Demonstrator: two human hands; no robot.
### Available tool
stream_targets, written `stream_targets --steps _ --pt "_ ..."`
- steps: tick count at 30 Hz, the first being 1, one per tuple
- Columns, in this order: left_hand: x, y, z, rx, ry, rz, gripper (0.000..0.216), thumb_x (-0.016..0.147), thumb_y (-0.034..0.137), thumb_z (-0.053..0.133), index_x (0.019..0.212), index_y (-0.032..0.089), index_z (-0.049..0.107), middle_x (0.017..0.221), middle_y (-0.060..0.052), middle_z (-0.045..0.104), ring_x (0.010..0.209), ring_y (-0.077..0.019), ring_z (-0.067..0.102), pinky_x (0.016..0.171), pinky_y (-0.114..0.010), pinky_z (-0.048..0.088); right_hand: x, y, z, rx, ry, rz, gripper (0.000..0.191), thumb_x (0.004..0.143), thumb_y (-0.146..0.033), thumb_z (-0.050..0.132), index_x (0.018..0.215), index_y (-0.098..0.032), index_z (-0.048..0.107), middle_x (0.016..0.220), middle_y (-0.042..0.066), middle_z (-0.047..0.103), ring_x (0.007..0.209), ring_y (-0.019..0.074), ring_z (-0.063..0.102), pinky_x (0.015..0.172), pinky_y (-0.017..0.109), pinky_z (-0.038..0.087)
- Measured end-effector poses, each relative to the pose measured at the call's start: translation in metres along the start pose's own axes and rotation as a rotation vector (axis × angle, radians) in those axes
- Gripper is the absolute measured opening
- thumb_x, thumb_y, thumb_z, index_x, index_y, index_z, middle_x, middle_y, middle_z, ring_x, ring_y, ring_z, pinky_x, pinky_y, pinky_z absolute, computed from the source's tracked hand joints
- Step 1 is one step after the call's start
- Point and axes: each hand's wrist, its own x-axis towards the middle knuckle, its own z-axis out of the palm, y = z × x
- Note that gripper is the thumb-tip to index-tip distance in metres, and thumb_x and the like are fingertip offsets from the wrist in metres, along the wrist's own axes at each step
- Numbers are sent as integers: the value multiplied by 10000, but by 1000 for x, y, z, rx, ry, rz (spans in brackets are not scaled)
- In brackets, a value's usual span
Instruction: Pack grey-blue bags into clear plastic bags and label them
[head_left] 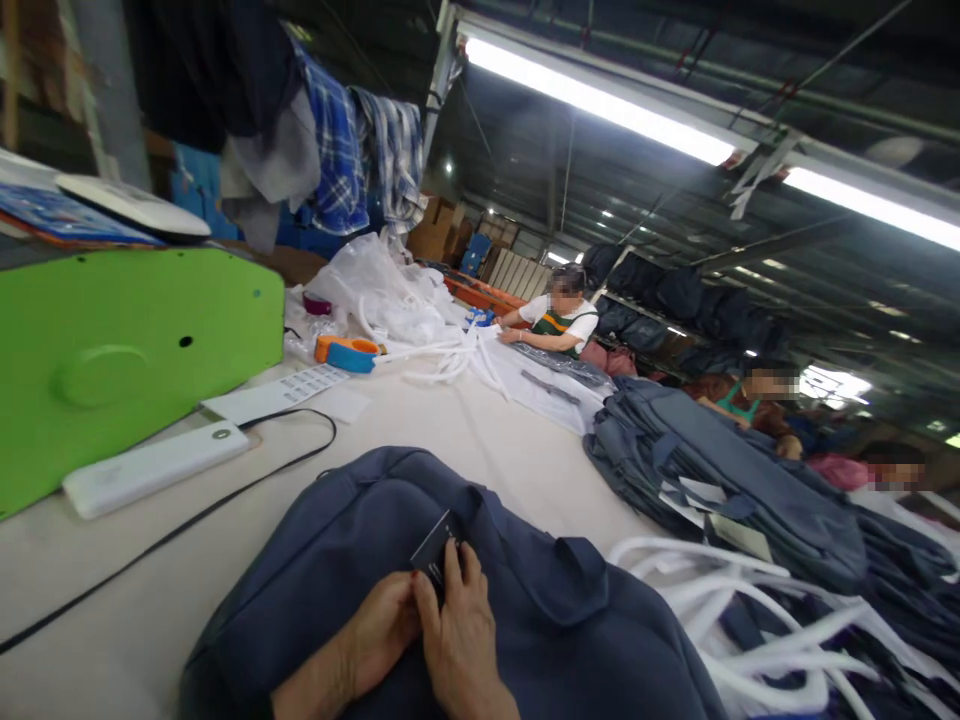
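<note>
Both hands rest together on a navy backpack (525,620) lying on the counter (487,440). The right hand (461,640) pinches a small dark tag (433,552) at its fingertips, fingers closed on it; the left hand (375,630) touches it, fingers curled just beside the tag. White foam strips (750,620) lie to the right.

My forearms run off the bottom edge, my left hand (375,630) lies partly behind my right hand (461,640), and the tag's (435,552) print is unreadable.
</note>
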Motion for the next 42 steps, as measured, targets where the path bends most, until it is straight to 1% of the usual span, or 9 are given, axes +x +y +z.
stream_targets --steps 7,13,16,20,25,31,33,37,42 --pt "3 15 18 70 221 -101 211 846 286 559 742 110 612 563 -57 637 446 -158 582 461 -250 479 -10 1 0 -70 19 -57 484 865 -268 514 1326 -123 484 1371 213 467 1177 353 530 919 541 471" --pt "1 10 32 232 384 -30 201 907 191 494 822 33 583 675 -145 679 550 -201 667 488 -269 554 -25 55 -83 -309 178 -204 650 723 -162 653 1342 -171 454 1362 137 501 1286 341 397 1096 599 216" --pt "0 10 30 258 395 -5 205 911 177 485 837 12 581 710 -170 681 587 -208 680 512 -262 569 -29 86 -105 -474 184 -136 308 738 -45 546 1026 -91 647 1085 188 645 1165 356 500 1077 636 189" --pt "-1 9 29 266 401 5 193 910 167 478 802 42 577 678 -141 671 563 -190 666 515 -258 569 -44 67 -65 -439 172 -242 283 806 -22 421 872 -179 647 811 59 666 841 201 614 1044 435 363" --pt "-3 11 32 294 418 -35 197 923 161 435 764 110 540 609 -61 633 540 -156 644 581 -273 569 -69 33 4 -398 186 -299 350 795 -149 537 1122 -46 608 1006 170 673 944 296 611 911 450 485" --pt "-26 24 35 503 361 -290 421 939 330 395 659 75 578 684 -188 668 581 -203 665 556 -271 537 -73 44 11 -356 219 -281 276 817 -149 494 1031 -64 645 904 147 651 816 278 601 786 459 532" --pt "-40 35 38 782 324 -335 460 931 384 391 623 89 566 634 -197 660 514 -224 643 458 -267 483 -73 44 11 -356 222 -297 288 818 -137 474 1033 -66 652 912 146 650 823 274 595 831 472 518" --pt "-40 59 69 1664 237 -21 337 892 344 459 616 162 522 657 -151 667 653 -291 667 583 -340 492 -75 42 17 -388 210 -334 337 816 -112 430 1054 -8 645 936 194 643 869 296 574 895 514 477" --pt "36 47 127 1957 182 441 312 950 284 325 1003 128 590 1111 -184 613 1112 -298 547 962 -438 379 -69 54 46 -408 292 -316 328 753 -95 487 1023 -17 656 944 195 644 836 295 579 871 519 484"
